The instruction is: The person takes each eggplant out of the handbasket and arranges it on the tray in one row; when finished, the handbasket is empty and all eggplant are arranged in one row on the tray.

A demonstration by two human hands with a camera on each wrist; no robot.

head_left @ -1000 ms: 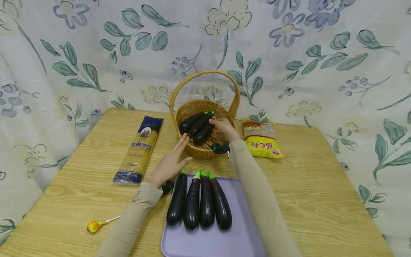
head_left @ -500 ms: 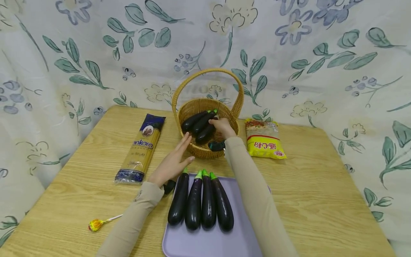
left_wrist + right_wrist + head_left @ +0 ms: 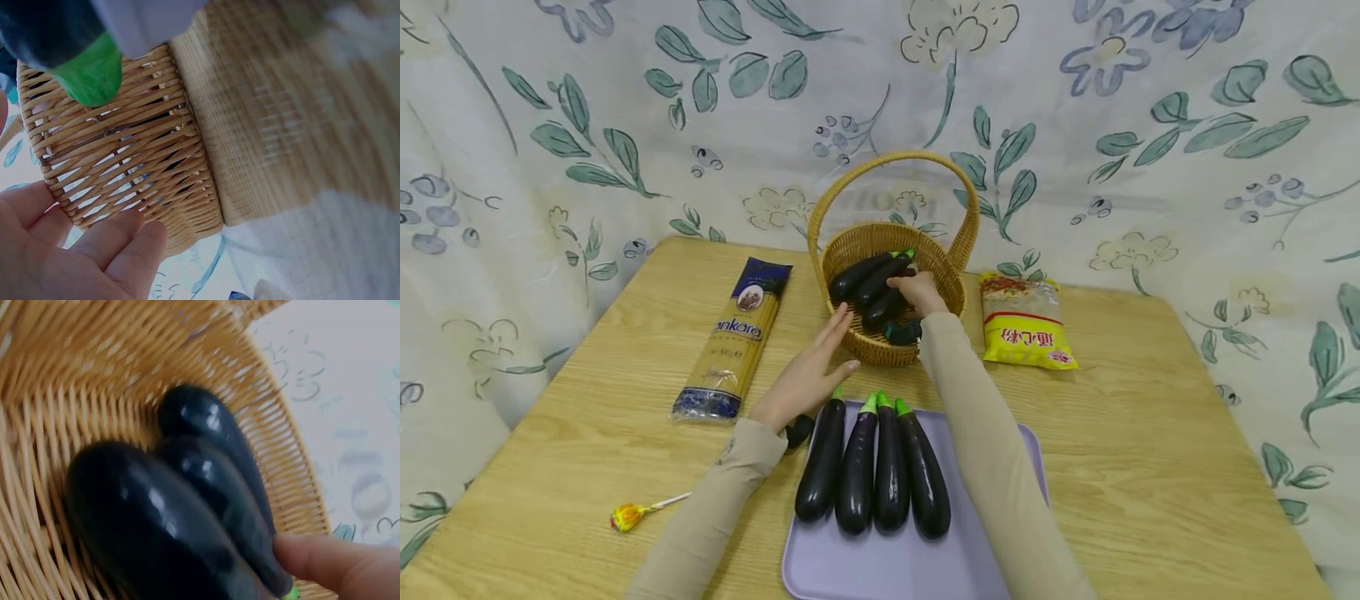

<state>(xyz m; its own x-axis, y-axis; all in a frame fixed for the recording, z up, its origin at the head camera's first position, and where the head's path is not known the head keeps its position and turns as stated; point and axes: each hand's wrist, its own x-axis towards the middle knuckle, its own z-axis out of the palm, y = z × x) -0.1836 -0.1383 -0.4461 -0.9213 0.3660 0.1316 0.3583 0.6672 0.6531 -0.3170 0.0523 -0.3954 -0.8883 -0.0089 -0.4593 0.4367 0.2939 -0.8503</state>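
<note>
inside the wicker basket (image 3: 876, 353), three eggplants (image 3: 878, 282) are being held side by side. over their necks, the right hand (image 3: 920, 292) is being held low, its thumb being seen at the farther necks; because its other fingers are being hidden, whether anything is being gripped cannot be told. at the basket's near left edge, the left hand (image 3: 805, 375) is being held with fingers stretched out, and nothing is being gripped by it.

trouble could be caused by the crowding: if one neck is being pinched, a neighbour might be dragged along, and by the glossy skin a slip might be invited. should the near wall be pushed, the basket might be tilted.

seven eggplants are being counted: three inside the basket, four more eggplants (image 3: 891, 475) on one tray (image 3: 895, 571) in front of it. one pasta packet (image 3: 733, 337) is being seen left of the basket, one yellow packet (image 3: 1028, 337) just right of it, and one lollipop (image 3: 627, 517) well in front and leftward.
</note>
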